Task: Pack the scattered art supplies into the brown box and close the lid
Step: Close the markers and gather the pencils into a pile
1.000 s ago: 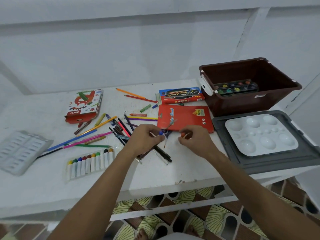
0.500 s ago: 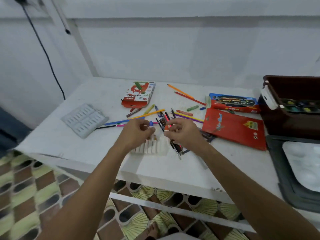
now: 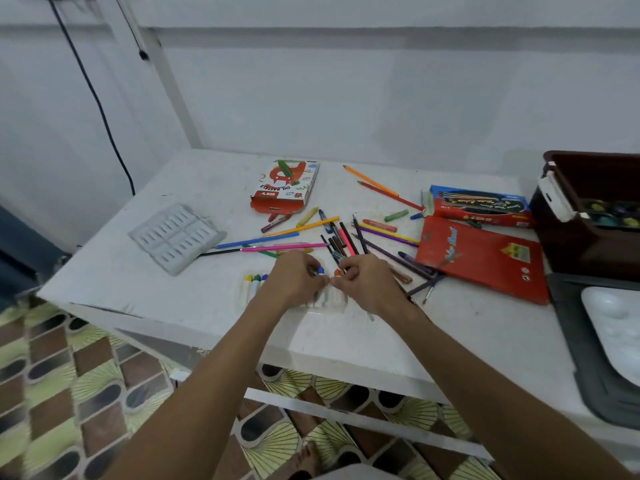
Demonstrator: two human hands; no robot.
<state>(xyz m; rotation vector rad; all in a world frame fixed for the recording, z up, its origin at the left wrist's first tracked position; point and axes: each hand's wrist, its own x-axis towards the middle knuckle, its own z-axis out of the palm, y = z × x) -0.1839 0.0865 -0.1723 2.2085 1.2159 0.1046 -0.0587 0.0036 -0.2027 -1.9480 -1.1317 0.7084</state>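
The white table (image 3: 145, 292) stretches away on all sides of the hands, and the brown box (image 3: 568, 237) stands far off to the right of the right hand, lid off, with paint pans inside. The grey lid (image 3: 571, 327) lies nearer than the box, a white palette (image 3: 613, 327) on it. Between right hand and box lie two flat packs: one red case (image 3: 485, 258), one blue brush box (image 3: 481, 204). One oil pastel carton (image 3: 285, 187) sits beyond the left hand, one clear tray (image 3: 175, 237) further left.

The left hand (image 3: 294, 282) pinches a blue-capped tube (image 3: 320, 270); the right hand (image 3: 367, 282) pinches an orange-capped one (image 3: 337, 272). Both hover over the paint tube tray (image 3: 251, 289), three tubes showing left of the hand. Best, I'd say, to seat each tube fully in its slot before lifting that tray. Loose pencils (image 3: 298, 228) beyond the hands number well over a dozen; I can't count exactly.
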